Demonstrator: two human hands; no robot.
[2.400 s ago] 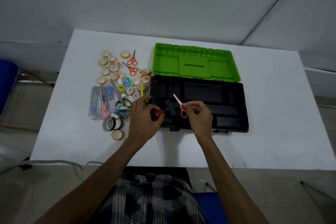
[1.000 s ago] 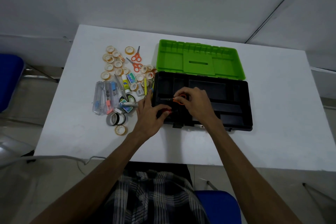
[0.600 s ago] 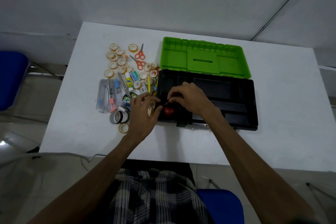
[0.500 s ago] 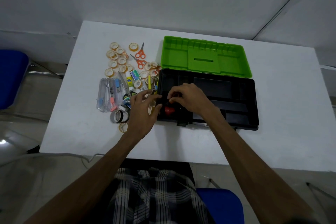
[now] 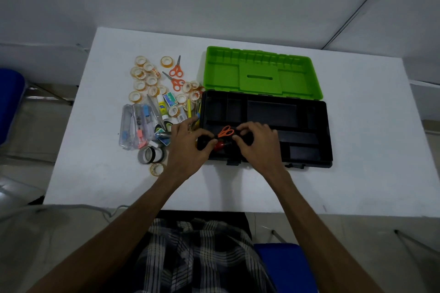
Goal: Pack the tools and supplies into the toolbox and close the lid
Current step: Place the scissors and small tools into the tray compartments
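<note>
The black toolbox (image 5: 307, 112) lies open on the white table (image 5: 357, 150), its green lid (image 5: 259, 74) folded back behind it. Orange scissors (image 5: 226, 131) lie in the box's front left compartment, above a red-handled tool (image 5: 220, 145). My right hand (image 5: 258, 145) pinches the scissors at the handle side. My left hand (image 5: 187, 147) reaches over the box's left wall with its index finger stretched out. Its thumb and curled fingers meet at the scissors' blade tip and the red handle. What they hold is hidden.
Left of the box lie several small tape rolls (image 5: 142, 78), two more orange scissors (image 5: 176, 70), a glue stick (image 5: 163, 107), clear plastic cases (image 5: 133, 126) and grey tape rolls (image 5: 150, 154). A blue chair (image 5: 9, 104) stands at the far left.
The orange scissors went from my raised right hand down into the box's front left compartment. The red-handled tool left my left hand and now lies in the box. Both hands have closed in on the scissors.
</note>
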